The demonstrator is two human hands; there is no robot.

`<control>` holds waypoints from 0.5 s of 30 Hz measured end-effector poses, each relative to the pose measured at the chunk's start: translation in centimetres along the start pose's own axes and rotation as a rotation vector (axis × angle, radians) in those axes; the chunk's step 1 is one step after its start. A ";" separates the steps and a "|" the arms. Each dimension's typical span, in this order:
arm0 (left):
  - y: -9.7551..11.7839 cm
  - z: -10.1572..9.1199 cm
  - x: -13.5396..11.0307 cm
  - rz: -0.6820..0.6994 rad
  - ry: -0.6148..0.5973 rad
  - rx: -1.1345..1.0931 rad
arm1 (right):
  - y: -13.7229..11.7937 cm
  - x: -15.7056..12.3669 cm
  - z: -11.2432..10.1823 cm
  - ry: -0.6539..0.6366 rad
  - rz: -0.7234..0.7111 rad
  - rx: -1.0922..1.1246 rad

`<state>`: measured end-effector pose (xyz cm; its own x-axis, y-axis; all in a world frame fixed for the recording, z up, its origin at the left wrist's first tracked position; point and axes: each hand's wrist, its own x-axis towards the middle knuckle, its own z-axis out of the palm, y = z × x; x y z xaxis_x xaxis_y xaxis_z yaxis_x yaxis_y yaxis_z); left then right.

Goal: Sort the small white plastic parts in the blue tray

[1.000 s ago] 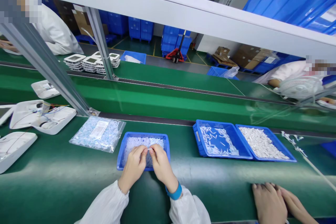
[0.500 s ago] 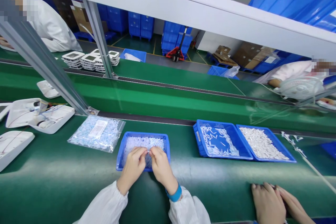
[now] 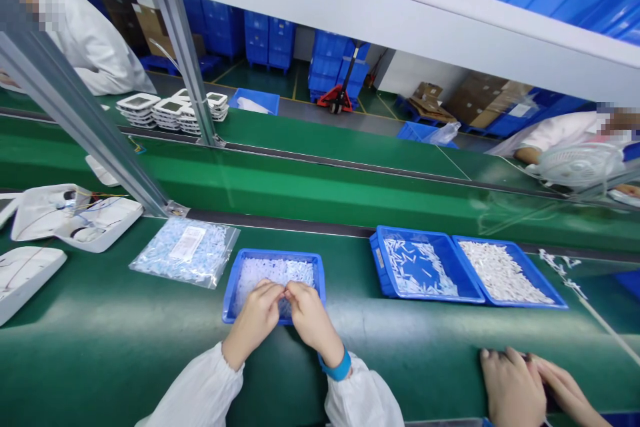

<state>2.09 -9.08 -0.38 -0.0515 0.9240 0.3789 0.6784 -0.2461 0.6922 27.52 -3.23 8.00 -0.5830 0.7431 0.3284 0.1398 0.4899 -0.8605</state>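
My left hand (image 3: 255, 320) and my right hand (image 3: 311, 317) meet fingertip to fingertip over the near half of a small blue tray (image 3: 231, 283) filled with small clear and white plastic parts. The fingers of both hands pinch together on a tiny white part between them; the part itself is mostly hidden. Both arms wear white sleeves, and a blue band (image 3: 339, 369) circles my right wrist. The tray sits on the green bench mat (image 3: 115, 347).
A clear bag of small parts (image 3: 186, 252) lies left of the tray. Two bigger blue trays (image 3: 379, 260) (image 3: 545, 283) with white parts stand to the right. White device housings (image 3: 30, 267) lie at far left. Another person's hands (image 3: 530, 387) rest at bottom right. A metal post (image 3: 90, 127) slants at left.
My fingertips have closed tighter together and dropped slightly toward the tray. The view has shifted a little; the hands at bottom right barely moved.
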 end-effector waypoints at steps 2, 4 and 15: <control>0.0 0.0 0.0 -0.008 -0.018 -0.017 | 2.1 -5.2 -7.5 0.246 -0.076 0.080; 0.1 0.0 0.1 -0.037 -0.002 -0.030 | 5.7 -10.4 -13.1 0.562 -0.010 0.159; 0.0 0.2 0.0 -0.129 0.196 -0.048 | 5.7 -10.5 -12.9 0.099 -0.020 -0.028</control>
<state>2.23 -9.00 -0.53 -0.2799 0.8755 0.3938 0.6216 -0.1473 0.7694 44.78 -2.31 4.65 -0.5046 0.7734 0.3837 0.1517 0.5169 -0.8425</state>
